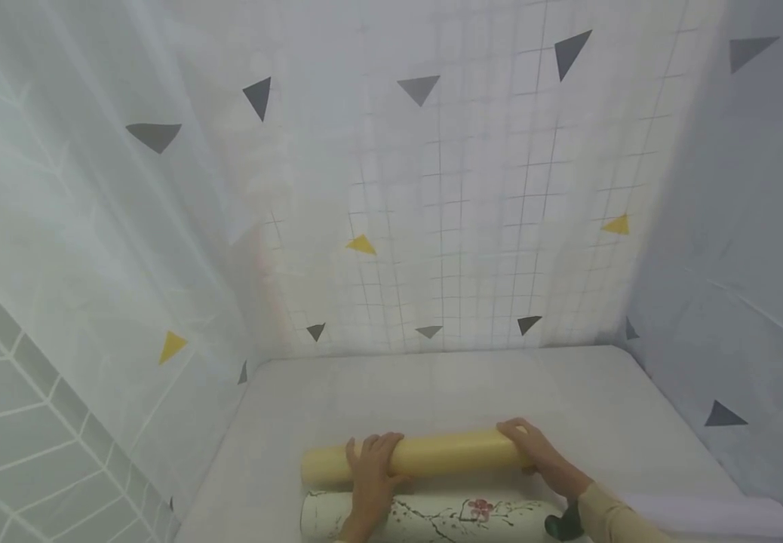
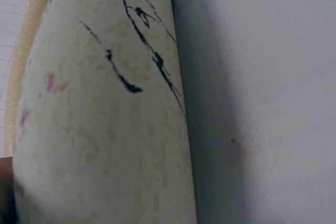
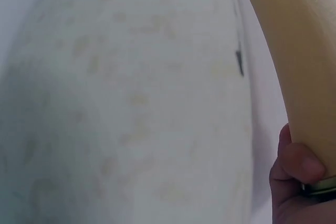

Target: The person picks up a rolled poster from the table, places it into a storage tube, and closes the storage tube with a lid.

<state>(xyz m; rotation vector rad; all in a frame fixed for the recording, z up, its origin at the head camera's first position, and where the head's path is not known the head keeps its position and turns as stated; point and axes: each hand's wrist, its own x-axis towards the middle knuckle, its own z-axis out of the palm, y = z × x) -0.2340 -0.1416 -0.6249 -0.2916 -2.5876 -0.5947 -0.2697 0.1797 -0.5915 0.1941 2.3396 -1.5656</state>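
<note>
In the head view, we see a plain yellow roll (image 1: pixel 452 454) lying crosswise on a pale, mattress-like surface (image 1: pixel 432 392), just beyond a branch-patterned roll (image 1: pixel 323 516). Our left hand (image 1: pixel 373 475) holds the yellow roll left of its middle, fingers over the top and thumb on the near side; our right hand (image 1: pixel 542 452) holds its right end, so both grips are narrow around it. A white roll (image 1: pixel 717 516) lies to the right, partly behind our right sleeve (image 1: pixel 612 513). The likeliest trouble, we judge, is uneven support: the yellow roll's left end sticks out past the left hand, and could swing if the right grip slipped. Our left forearm crosses the patterned roll, so a low elbow might nudge it and set it rolling.

In the left wrist view, the patterned roll fills most of the picture, with the yellow roll a thin strip beyond it. Only a sliver of hand shows at the lower edge; from here alone we cannot tell that grip.

In the right wrist view, our thumb and curled fingers pinch the yellow roll's end, beside a dark, gold-edged strip that we cannot identify. Because the hold sits at the very edge, squeezing too hard could crease the end, and too lightly could let it slide out.
</note>
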